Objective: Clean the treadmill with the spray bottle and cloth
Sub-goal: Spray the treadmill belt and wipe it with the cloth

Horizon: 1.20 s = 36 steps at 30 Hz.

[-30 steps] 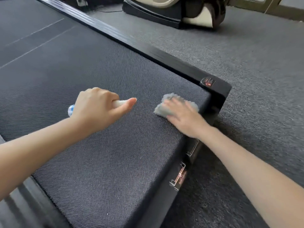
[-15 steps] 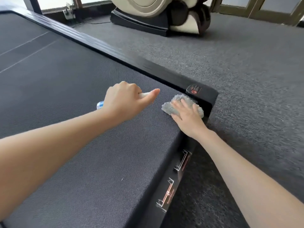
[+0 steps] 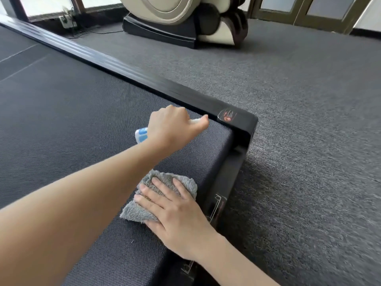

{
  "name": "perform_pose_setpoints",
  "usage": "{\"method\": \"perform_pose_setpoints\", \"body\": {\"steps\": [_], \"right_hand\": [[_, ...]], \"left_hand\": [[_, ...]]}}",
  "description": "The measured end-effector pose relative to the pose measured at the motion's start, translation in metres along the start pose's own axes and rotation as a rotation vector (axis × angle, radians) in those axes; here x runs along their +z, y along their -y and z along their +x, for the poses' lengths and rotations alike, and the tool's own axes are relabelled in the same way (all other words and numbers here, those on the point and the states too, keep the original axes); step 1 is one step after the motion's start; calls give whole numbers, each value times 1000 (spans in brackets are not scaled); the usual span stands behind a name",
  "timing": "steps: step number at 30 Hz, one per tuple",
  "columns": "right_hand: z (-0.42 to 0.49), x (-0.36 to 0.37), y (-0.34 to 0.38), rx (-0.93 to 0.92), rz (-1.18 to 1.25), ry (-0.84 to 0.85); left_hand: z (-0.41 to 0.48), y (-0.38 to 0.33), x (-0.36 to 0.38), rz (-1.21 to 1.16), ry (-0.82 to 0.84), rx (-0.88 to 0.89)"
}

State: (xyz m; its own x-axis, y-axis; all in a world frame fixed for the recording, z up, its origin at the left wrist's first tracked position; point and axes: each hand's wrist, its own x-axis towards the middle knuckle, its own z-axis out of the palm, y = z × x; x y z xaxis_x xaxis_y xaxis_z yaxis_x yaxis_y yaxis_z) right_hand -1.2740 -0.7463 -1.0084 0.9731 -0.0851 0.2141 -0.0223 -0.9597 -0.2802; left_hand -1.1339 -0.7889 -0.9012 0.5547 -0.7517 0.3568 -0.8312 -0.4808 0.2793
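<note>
- The grey fluffy cloth [image 3: 134, 211] is lying flat on the dark grey woven treadmill belt [image 3: 72, 131], under the right hand [image 3: 175, 211]; its far corner is showing past the fingertips, and its left edge is disappearing behind the left forearm.
- The right hand is pressing down on the cloth with straight, spread fingers; it is sitting just inside the belt's end edge.
- The left hand [image 3: 171, 126] is curling tightly around a white spray bottle with a blue label [image 3: 141, 135]; the thumb is pointing out ahead, and the bottle's labelled end is sticking out behind the palm.
- The left hand is hovering beyond the right one, with bare belt between them.
- The glossy black treadmill frame rail [image 3: 185, 93] is running just beyond the left thumb; a round warning sticker [image 3: 227, 115] is sitting on its corner.
- Grey carpet [image 3: 309, 141] is spreading to the right of both hands; a cream and black massage chair [image 3: 181, 19] is standing far beyond them.
</note>
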Motion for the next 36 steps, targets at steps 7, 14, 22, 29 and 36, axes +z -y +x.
{"method": "perform_pose_setpoints", "body": {"steps": [7,14,22,29,36], "right_hand": [[0,-2,1,6,12,40],[0,-4,1,-10,-12,68],[41,-33,-74,47,-66,184],[75,-69,-163,471,-5,114],[80,-62,-126,489,3,116]], "left_hand": [[12,2,-6,-52,-75,-139],[2,17,-14,-51,-98,-149],[-19,44,-29,-54,-40,-60],[-50,83,-49,42,34,-25],[-98,105,-79,64,117,-29]]}}
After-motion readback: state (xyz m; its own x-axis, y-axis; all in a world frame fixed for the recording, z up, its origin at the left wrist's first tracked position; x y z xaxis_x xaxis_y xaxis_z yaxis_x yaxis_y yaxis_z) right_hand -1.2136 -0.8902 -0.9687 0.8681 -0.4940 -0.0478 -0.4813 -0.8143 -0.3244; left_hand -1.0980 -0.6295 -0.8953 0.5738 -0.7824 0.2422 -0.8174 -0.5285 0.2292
